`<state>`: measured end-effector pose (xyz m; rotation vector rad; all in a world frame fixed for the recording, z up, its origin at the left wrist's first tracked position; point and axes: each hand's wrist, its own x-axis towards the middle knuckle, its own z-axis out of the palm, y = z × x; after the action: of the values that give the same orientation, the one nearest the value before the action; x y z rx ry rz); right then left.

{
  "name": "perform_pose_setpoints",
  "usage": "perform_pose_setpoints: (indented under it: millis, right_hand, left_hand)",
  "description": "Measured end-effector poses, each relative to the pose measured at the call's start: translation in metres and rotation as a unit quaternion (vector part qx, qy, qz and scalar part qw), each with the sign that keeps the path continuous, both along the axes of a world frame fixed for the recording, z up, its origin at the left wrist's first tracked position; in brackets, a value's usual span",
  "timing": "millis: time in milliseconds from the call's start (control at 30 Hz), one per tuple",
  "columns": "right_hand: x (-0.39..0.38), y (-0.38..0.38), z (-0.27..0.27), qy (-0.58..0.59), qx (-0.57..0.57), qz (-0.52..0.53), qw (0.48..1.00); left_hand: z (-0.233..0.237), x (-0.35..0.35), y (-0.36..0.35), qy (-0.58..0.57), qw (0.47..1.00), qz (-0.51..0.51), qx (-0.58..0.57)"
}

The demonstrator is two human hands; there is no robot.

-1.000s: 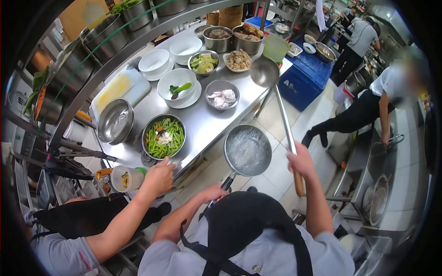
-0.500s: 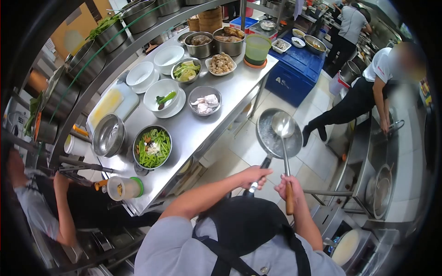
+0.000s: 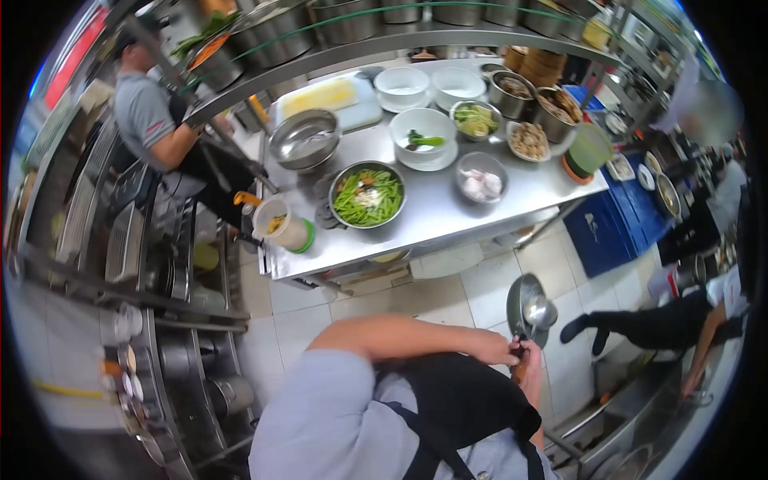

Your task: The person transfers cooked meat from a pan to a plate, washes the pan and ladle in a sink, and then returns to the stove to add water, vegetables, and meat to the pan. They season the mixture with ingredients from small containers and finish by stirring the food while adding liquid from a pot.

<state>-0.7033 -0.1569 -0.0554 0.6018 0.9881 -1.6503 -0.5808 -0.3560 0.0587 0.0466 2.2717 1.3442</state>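
Observation:
A steel pan [image 3: 516, 300] tilts on its side over the floor at the right of centre. Its handle is in my left hand [image 3: 498, 349]. A ladle [image 3: 540, 313] hangs at the pan's open side, and its wooden grip is in my right hand [image 3: 530, 368]. My two hands are close together in front of the apron. On the steel table [image 3: 320, 260] ahead stand a bowl of cut green vegetables [image 3: 368, 196], a bowl of pale pieces [image 3: 482, 181], a white bowl with a green leaf stalk [image 3: 424, 134] and an empty-looking steel bowl [image 3: 304, 140].
A blue cooler box [image 3: 596, 232] stands beyond the table's right end. One co-worker [image 3: 148, 120] is at the left, and another's outstretched legs [image 3: 640, 324] are at the right. A metal shelf [image 3: 384, 36] with pots spans the top; a rack [image 3: 152, 320] stands left.
My view has swung left. The pan has tipped from facing up to on edge, and the ladle has moved to its side. My hands have come closer together.

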Motion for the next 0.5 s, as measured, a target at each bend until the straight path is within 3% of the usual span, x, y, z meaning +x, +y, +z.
perform_pose_setpoints:
  millis: [33,67,100,133,200,233,267,300,367,500]
  right_hand:
    - [-0.002,-0.003,-0.006,-0.05,-0.022,-0.009,0.998]
    - [0.029,-0.02,0.035,-0.005,0.01,-0.09,0.996]
    - [0.027,-0.016,0.018,-0.005,0.01,-0.079,0.997]
    - [0.027,-0.004,-0.005,-0.035,0.007,-0.057,0.998]
    - [0.03,0.014,-0.035,-0.063,0.005,-0.031,0.997]
    - [0.034,0.019,-0.041,-0.037,0.034,0.022,0.999]
    - [0.035,0.021,-0.045,-0.009,0.062,0.073,0.995]
    - [0.037,0.02,-0.045,-0.006,0.064,0.071,0.995]
    - [0.052,0.011,-0.029,0.029,0.064,0.096,0.993]
    - [0.079,0.002,0.012,0.101,0.08,0.084,0.988]
  left_hand:
    - [0.006,0.021,-0.016,0.072,0.995,-0.031,-0.059]
    - [-0.004,0.045,-0.037,0.12,0.987,0.052,-0.098]
    - [0.041,0.077,-0.073,0.055,0.983,0.15,-0.094]
    - [0.041,0.113,-0.11,0.124,0.945,0.272,-0.132]
    - [0.126,0.174,-0.18,0.007,0.838,0.431,-0.334]
    - [0.111,0.226,-0.222,0.201,0.767,0.536,-0.289]
    - [0.131,0.247,-0.245,0.078,0.679,0.556,-0.473]
    - [0.111,0.287,-0.284,0.085,0.65,0.493,-0.572]
    - [0.109,0.312,-0.322,-0.097,0.694,0.458,-0.547]
    - [0.098,0.304,-0.338,-0.129,0.72,0.421,-0.536]
